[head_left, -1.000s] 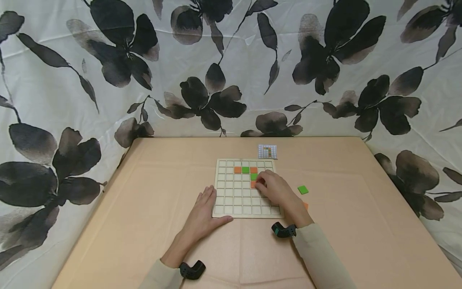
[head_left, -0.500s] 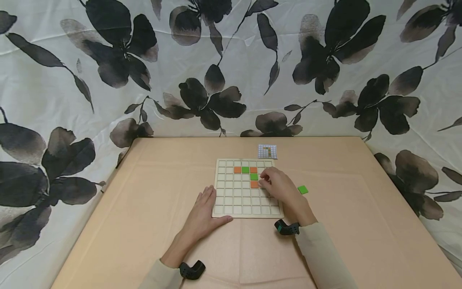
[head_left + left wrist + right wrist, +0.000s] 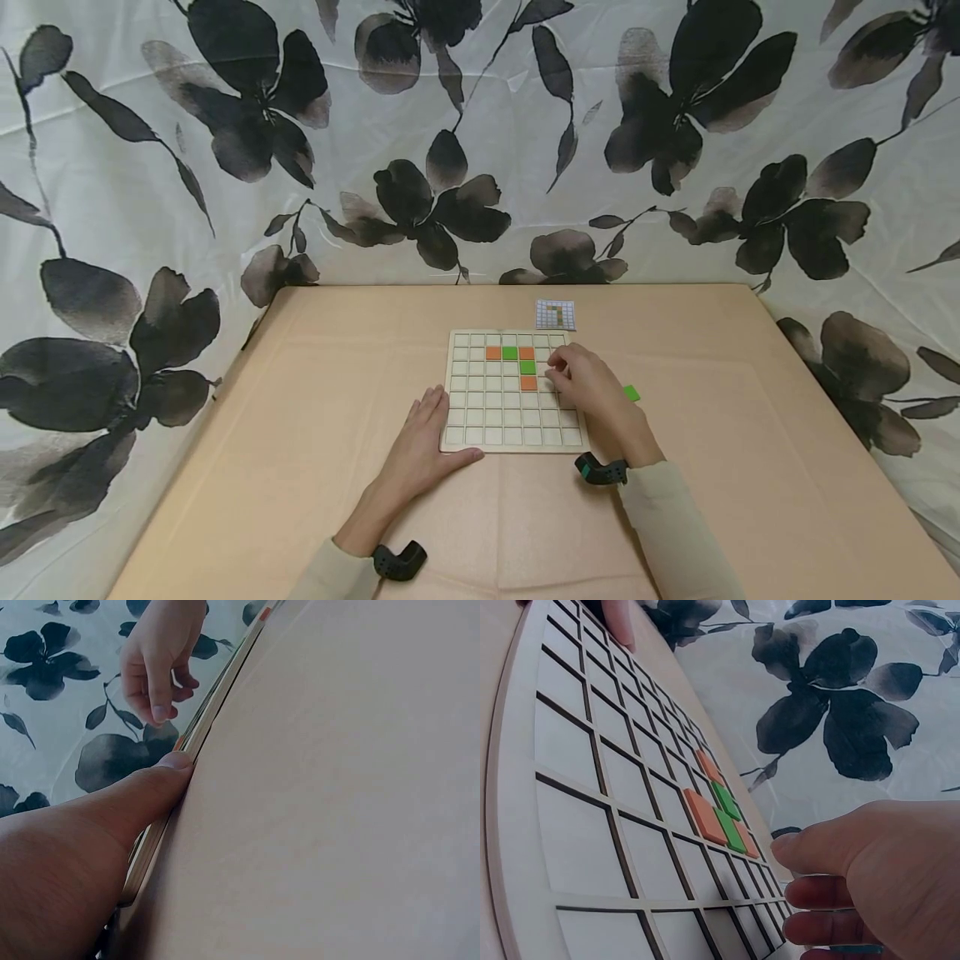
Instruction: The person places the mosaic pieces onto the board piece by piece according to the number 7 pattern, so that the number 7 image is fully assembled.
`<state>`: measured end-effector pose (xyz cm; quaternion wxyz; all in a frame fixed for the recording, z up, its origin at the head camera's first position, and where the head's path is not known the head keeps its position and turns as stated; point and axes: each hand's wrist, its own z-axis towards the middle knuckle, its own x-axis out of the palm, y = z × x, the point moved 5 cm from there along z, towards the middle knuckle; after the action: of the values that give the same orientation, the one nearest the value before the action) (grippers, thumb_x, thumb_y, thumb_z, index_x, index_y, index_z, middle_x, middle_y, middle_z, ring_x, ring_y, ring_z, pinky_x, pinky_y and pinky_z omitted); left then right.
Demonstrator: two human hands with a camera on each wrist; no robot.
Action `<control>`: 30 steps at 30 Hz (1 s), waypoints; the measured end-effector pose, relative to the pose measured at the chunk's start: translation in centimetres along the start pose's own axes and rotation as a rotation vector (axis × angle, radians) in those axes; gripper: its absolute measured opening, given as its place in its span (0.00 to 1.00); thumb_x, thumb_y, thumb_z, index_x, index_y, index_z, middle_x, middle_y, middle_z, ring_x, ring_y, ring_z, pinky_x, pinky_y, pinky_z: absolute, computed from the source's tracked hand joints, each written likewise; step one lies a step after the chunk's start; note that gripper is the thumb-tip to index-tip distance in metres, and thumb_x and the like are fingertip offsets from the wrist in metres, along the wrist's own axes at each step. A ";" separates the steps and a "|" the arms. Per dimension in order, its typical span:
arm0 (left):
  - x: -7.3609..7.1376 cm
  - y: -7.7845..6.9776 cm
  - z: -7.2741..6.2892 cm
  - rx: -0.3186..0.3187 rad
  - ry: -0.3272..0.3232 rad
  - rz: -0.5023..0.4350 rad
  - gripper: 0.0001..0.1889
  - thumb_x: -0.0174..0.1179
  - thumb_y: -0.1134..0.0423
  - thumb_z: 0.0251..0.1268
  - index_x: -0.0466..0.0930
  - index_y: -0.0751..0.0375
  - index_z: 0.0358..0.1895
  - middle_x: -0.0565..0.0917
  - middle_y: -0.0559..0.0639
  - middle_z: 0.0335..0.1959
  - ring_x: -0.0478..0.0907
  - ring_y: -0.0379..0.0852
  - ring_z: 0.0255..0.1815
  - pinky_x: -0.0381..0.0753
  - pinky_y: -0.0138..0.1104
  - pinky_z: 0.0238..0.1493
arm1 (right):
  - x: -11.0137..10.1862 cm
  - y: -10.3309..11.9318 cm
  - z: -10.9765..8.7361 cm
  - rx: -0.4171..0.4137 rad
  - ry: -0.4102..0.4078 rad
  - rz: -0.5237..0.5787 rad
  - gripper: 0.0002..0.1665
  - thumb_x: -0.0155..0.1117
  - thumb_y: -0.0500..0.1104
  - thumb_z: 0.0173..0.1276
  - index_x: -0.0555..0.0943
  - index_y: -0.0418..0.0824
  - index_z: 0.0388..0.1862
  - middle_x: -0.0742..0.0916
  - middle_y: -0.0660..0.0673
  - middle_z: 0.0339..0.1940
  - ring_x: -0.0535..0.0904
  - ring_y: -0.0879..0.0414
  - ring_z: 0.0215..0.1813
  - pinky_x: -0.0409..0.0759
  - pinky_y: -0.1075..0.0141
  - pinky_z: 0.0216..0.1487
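A pale board [image 3: 492, 436] with a grid of square cells lies mid-table. Orange and green tiles fill several cells: a short row near the top, with a green tile [image 3: 527, 367] and an orange tile [image 3: 528, 383] below its right end. My left hand [image 3: 425, 437] rests along the board's left side, fingers straight, thumb [image 3: 177, 760] at the front edge. Over the board's right side hovers my right hand [image 3: 588, 390], its fingers loosely bent. Nothing shows between its thumb [image 3: 802, 850] and fingers in the right wrist view.
A loose green tile [image 3: 632, 392] lies right of the board, partly behind my right hand. Beyond the board's far edge lies a small card [image 3: 555, 315] printed with a grid pattern. A floral cloth [image 3: 337, 125] hangs behind the table [image 3: 712, 358].
My right hand has drawn back to the right from the lower orange tile, which now shows fully in its cell. The loose orange tile by the right wrist is now hidden. My left hand stays put.
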<state>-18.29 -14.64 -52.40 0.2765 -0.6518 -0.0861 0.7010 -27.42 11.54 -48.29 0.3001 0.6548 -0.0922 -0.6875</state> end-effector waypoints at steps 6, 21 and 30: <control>-0.1 0.2 -0.3 0.008 -0.002 -0.004 0.58 0.68 0.33 0.54 0.55 0.71 0.77 0.56 0.64 0.80 0.48 0.58 0.83 0.46 0.47 0.85 | -0.1 0.0 -0.4 0.017 -0.008 0.007 0.11 0.63 0.46 0.72 0.82 0.41 0.48 0.82 0.45 0.41 0.76 0.53 0.40 0.78 0.66 0.38; 0.0 0.2 -0.2 0.007 -0.009 -0.008 0.58 0.68 0.32 0.53 0.56 0.71 0.77 0.56 0.64 0.80 0.49 0.58 0.83 0.47 0.47 0.85 | -0.8 -0.7 -0.5 0.004 -0.038 0.030 0.12 0.63 0.45 0.72 0.82 0.40 0.48 0.83 0.44 0.42 0.77 0.52 0.40 0.80 0.65 0.40; 0.1 -0.1 0.3 -0.006 -0.011 -0.011 0.58 0.68 0.32 0.54 0.55 0.70 0.77 0.56 0.64 0.80 0.48 0.58 0.83 0.47 0.47 0.85 | -1.5 -1.6 0.0 0.041 -0.030 0.057 0.16 0.63 0.46 0.73 0.80 0.39 0.54 0.81 0.44 0.46 0.76 0.51 0.44 0.80 0.65 0.41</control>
<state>-18.49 -14.43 -52.35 0.2781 -0.6483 -0.0933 0.7026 -27.96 13.67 -47.84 0.3046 0.6477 -0.1294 -0.6863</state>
